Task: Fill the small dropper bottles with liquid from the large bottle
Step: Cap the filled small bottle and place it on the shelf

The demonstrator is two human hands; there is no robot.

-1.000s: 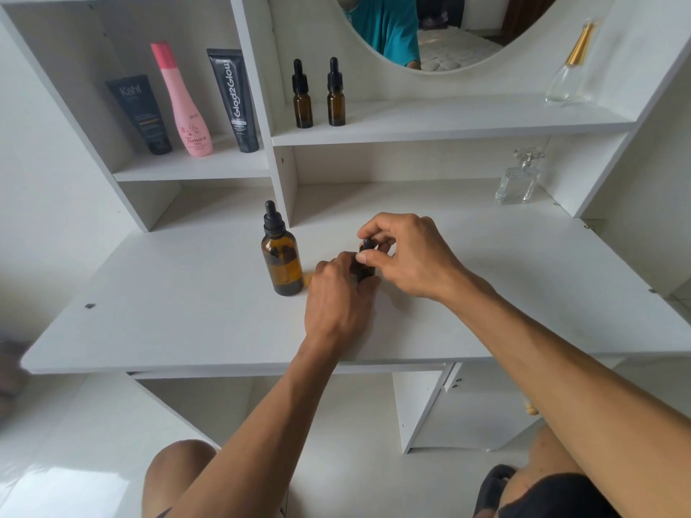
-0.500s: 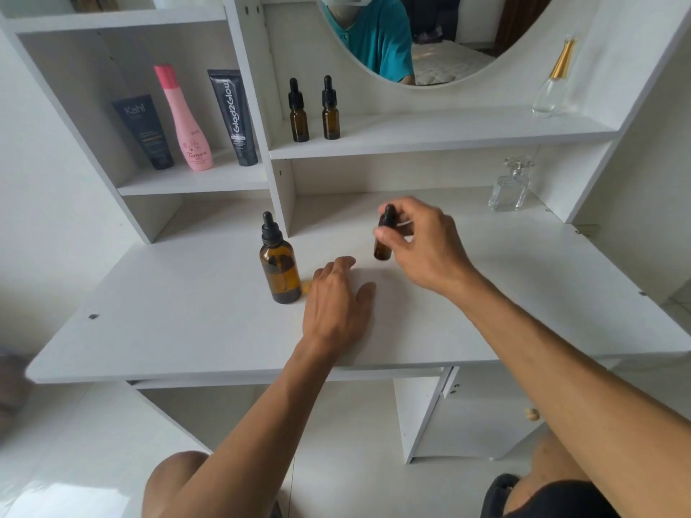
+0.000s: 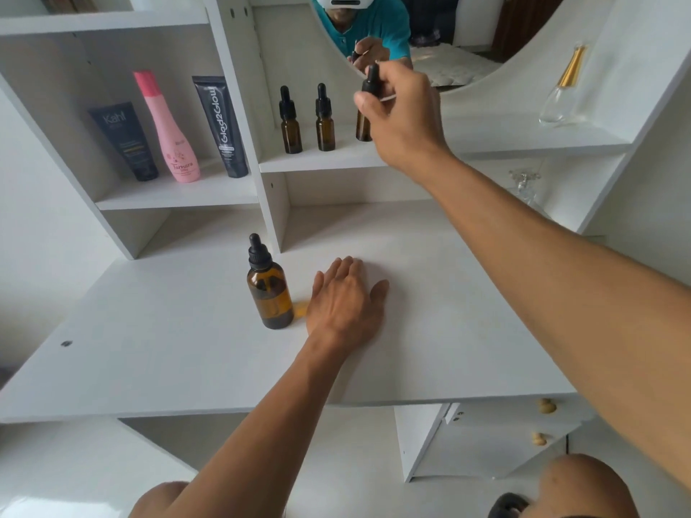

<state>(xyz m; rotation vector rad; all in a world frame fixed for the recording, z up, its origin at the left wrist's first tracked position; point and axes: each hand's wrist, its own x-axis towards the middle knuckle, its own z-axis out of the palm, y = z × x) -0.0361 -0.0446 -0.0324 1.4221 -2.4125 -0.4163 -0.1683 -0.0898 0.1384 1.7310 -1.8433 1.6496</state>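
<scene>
Third small bottle going to shelf; task looks nearly done.
Big bottle point(image 3: 270, 293) capped on desk; left hand point(image 3: 346, 304) flat beside it, holding nothing. On shelf point(image 3: 486, 149) above: two small bottles point(image 3: 291, 123) capped; right hand point(image 3: 398, 114) pinches third bottle point(image 3: 364, 117) just right of them, not yet released.

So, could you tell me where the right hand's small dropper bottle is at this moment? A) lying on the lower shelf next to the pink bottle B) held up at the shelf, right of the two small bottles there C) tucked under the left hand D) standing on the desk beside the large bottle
B: the right hand grips the small bottle at the shelf, just right of the two small bottles standing there.
</scene>
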